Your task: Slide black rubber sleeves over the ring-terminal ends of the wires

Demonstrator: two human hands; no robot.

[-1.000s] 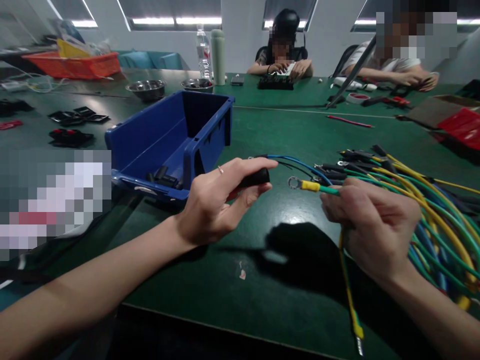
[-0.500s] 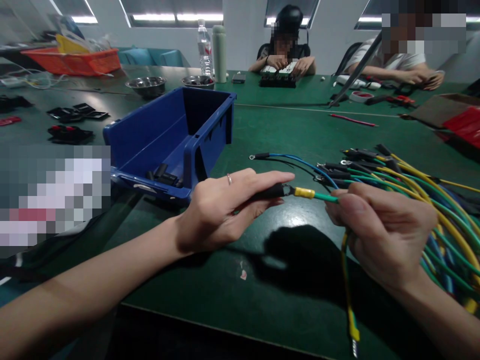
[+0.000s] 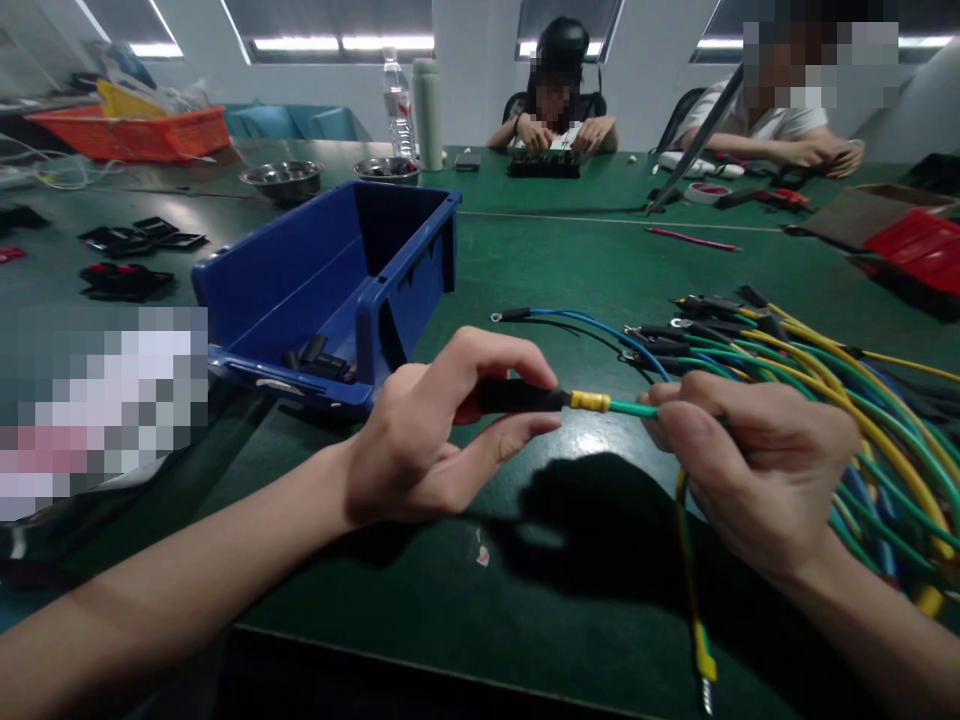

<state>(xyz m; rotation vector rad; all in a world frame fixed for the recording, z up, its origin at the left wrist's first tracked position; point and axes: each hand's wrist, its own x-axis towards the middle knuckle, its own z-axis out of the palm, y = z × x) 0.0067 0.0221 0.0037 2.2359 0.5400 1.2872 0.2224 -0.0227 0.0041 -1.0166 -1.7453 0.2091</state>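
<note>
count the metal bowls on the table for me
2. The left bowl stands beyond the blue bin; the right bowl is behind the bin's far end, near the clear bottle. Others could be hidden behind the bin.

Green tabletop [image 3: 540, 265], glossy, pale seam [image 3: 559, 217] across. Directly on it: open blue bin [image 3: 420, 260] left of centre; heaped wires [image 3: 870, 400] at right, yellow, green and blue, some ends black-sleeved; pink-red wire [image 3: 694, 239] beyond; two metal bowls [image 3: 277, 185] behind bin, bottle [image 3: 398, 110] and flask [image 3: 427, 115] near; scattered black parts [image 3: 131, 280] far left.
</note>
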